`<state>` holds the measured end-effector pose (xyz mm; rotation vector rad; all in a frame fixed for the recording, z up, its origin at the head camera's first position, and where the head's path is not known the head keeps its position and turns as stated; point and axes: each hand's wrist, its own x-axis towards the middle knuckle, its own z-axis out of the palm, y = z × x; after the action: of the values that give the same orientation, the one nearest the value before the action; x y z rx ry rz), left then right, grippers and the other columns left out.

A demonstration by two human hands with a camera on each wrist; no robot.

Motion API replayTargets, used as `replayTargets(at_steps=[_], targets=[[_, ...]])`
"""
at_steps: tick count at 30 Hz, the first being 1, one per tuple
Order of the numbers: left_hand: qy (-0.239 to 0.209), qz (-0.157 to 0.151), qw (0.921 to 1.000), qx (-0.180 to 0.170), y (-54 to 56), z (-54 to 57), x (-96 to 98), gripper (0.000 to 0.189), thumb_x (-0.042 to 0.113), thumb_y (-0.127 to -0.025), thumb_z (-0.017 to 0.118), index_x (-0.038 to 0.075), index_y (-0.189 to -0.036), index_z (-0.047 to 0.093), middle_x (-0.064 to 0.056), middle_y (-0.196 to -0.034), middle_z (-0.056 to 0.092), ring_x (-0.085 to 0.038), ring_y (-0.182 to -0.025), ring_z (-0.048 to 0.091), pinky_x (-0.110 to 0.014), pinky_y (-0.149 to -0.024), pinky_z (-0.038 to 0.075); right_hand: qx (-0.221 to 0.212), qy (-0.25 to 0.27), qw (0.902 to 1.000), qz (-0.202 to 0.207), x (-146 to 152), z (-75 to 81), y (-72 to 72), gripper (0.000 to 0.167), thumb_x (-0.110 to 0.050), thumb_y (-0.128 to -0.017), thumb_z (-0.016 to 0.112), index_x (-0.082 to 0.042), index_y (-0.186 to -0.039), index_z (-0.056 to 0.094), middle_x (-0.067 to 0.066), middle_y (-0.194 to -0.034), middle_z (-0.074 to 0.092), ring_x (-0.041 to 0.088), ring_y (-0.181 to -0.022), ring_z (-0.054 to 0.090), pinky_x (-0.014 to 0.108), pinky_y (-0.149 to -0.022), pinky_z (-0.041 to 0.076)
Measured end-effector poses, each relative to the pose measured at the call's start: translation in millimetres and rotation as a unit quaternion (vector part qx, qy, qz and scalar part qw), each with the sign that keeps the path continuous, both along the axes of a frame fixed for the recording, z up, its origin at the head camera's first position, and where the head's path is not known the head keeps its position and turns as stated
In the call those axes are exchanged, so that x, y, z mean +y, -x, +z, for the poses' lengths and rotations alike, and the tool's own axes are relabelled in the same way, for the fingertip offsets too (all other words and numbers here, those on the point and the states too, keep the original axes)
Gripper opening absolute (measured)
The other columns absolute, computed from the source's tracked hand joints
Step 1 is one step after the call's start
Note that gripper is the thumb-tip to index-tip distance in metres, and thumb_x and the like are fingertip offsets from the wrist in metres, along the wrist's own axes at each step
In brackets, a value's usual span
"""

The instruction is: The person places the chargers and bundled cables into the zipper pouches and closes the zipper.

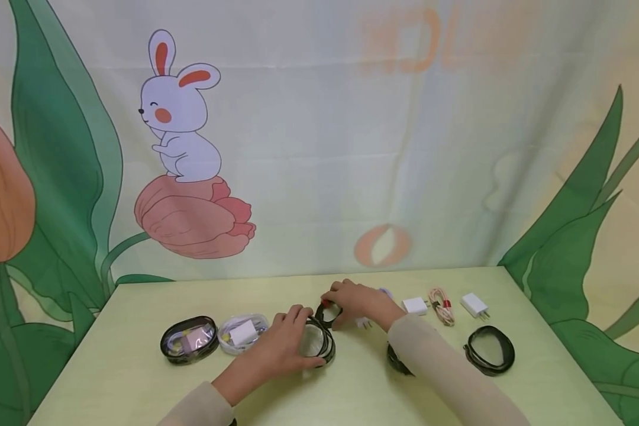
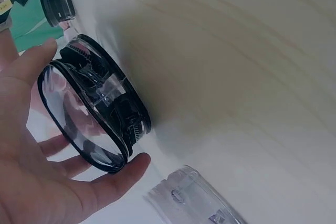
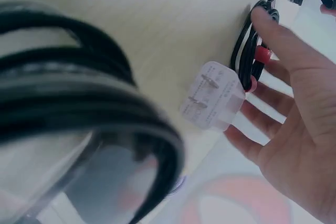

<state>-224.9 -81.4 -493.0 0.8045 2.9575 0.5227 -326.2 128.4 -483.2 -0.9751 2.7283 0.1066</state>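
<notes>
My left hand (image 1: 282, 346) grips a round clear pouch with black zipped edges (image 2: 97, 103), its thumb and fingers spread around the rim. The pouch (image 1: 319, 343) stays on the table. Just behind it, my right hand (image 1: 354, 299) holds a coiled black cable (image 3: 252, 45) with a red tie between thumb and fingers. The cable (image 1: 327, 315) is close to the pouch's far rim. A white charger plug (image 3: 212, 95) lies beside the right fingers, its prongs showing. Another black-edged pouch (image 1: 398, 362) is partly hidden under the right forearm.
Leftward stand a black-edged pouch (image 1: 190, 340) and a clear-edged pouch (image 1: 261, 322), both with things inside. To the right lie white chargers (image 1: 415, 306) (image 1: 475, 305), a pink cable (image 1: 442, 306) and a black-edged pouch (image 1: 503, 349). A printed curtain (image 1: 309, 148) hangs behind the table.
</notes>
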Motion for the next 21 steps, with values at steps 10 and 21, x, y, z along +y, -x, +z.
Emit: replayTargets(at_steps=[10,21], targets=[[0.004,-0.007,0.9997,-0.025,-2.2,0.7,4.5,0.089,0.052,-0.08,0.083,0.018,-0.152,0.045,-0.019,-0.154,0.033,-0.05,-0.129,0.042,-0.056,-0.082,0.057,-0.039,0.042,0.998,0.025,6.2,-7.1,3.8,0.071,-0.028,-0.09,0.08,-0.02,-0.153,0.046,-0.001,-0.154,0.046,0.024,-0.142,0.042,0.041,-0.111,0.042],[-0.006,-0.011,0.9995,-0.028,-2.4,4.2,3.8,0.088,0.047,-0.081,0.085,0.013,-0.152,0.043,-0.02,-0.153,0.034,-0.054,-0.13,0.042,-0.058,-0.092,0.053,-0.001,0.073,0.997,0.025,13.7,-15.8,6.5,0.068,-0.036,-0.086,0.082,-0.013,-0.145,0.055,0.003,-0.137,0.058,0.026,-0.127,0.053,0.039,-0.105,0.046]])
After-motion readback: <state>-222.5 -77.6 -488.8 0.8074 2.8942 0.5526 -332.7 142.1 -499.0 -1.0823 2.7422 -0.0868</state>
